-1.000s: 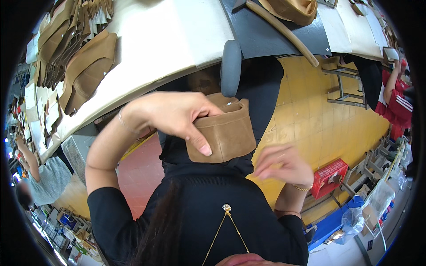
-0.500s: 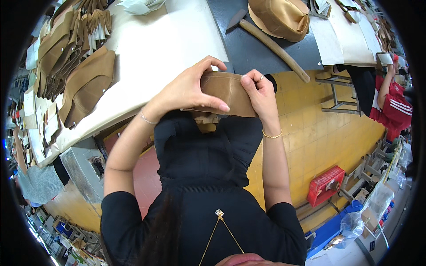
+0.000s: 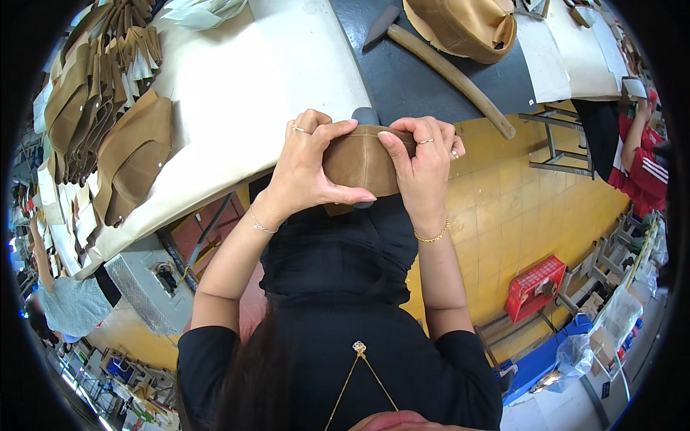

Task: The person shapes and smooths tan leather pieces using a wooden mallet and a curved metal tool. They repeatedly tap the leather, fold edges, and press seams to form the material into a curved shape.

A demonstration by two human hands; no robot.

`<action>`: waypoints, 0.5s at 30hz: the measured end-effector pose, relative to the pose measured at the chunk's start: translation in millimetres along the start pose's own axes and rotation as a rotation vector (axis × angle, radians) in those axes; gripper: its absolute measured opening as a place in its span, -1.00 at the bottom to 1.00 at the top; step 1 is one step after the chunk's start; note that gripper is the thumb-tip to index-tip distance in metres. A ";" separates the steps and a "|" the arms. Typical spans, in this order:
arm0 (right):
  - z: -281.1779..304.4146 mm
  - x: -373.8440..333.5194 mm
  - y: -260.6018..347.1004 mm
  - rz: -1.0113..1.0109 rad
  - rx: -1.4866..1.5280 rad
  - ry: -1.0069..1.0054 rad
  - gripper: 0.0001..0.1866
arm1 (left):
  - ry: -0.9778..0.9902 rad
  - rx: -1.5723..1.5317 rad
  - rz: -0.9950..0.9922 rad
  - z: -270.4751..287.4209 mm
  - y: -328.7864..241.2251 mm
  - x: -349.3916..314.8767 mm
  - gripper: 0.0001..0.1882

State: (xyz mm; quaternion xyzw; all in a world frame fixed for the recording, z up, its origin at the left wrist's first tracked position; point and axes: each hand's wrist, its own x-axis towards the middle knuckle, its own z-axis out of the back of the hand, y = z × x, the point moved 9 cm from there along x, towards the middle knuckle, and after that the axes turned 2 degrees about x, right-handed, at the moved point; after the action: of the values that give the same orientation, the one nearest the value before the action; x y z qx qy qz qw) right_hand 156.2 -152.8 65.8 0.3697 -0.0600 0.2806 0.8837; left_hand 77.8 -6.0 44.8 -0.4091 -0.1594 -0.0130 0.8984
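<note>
A brown stitched leather-like piece (image 3: 359, 164), curved with a pale seam down its middle, is held close in front of me at the table's edge. My left hand (image 3: 307, 159) grips its left side, fingers over the far edge and thumb along the near edge. On the right, my right hand (image 3: 422, 161) clasps the piece, thumb on top and fingers curled beyond the far edge. A dark grey rounded form (image 3: 366, 116) shows just past the far edge and again below the near edge; whether the piece touches it is hidden.
A hammer (image 3: 453, 75) with a wooden handle lies on a black board (image 3: 402, 93), its handle overhanging the edge. Beside it sits a tan sewn piece (image 3: 467, 29). Brown pieces (image 3: 136, 158) are stacked at left. A red crate (image 3: 535, 287) stands lower right. A person in red (image 3: 640, 158) works at far right.
My right hand has shifted its grip, its fingers now over the far edge and its thumb nearer the seam. The piece has moved slightly over the grey form, which shows more.
</note>
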 end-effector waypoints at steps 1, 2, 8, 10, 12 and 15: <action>-1.0 0.0 0.9 0.020 -0.031 -0.006 -0.69 | -0.016 0.000 -0.012 0.2 0.7 -0.6 0.01; -2.3 0.0 0.4 0.020 -0.047 -0.004 -0.69 | -0.022 0.010 -0.024 -0.3 0.7 -1.1 0.02; 11.0 8.1 9.8 0.003 0.059 -0.004 -0.71 | -0.030 0.054 -0.057 -0.4 0.8 -2.0 0.06; 11.1 8.3 15.8 -0.030 0.208 0.062 -0.70 | -0.027 0.054 -0.060 -0.3 1.6 -2.5 0.06; 0.5 5.1 15.5 -0.116 0.289 0.134 -0.72 | -0.027 0.050 -0.061 -0.6 1.7 -2.5 0.07; -9.4 0.7 16.4 -0.176 0.294 0.168 -0.70 | -0.028 0.047 -0.076 -2.2 0.6 -1.9 0.07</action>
State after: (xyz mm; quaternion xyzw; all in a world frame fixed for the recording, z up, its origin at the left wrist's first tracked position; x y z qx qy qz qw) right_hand 146.9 -136.8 69.4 0.4739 0.0883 0.2381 0.8432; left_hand 76.7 -7.5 42.4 -0.3818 -0.1874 -0.0377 0.9043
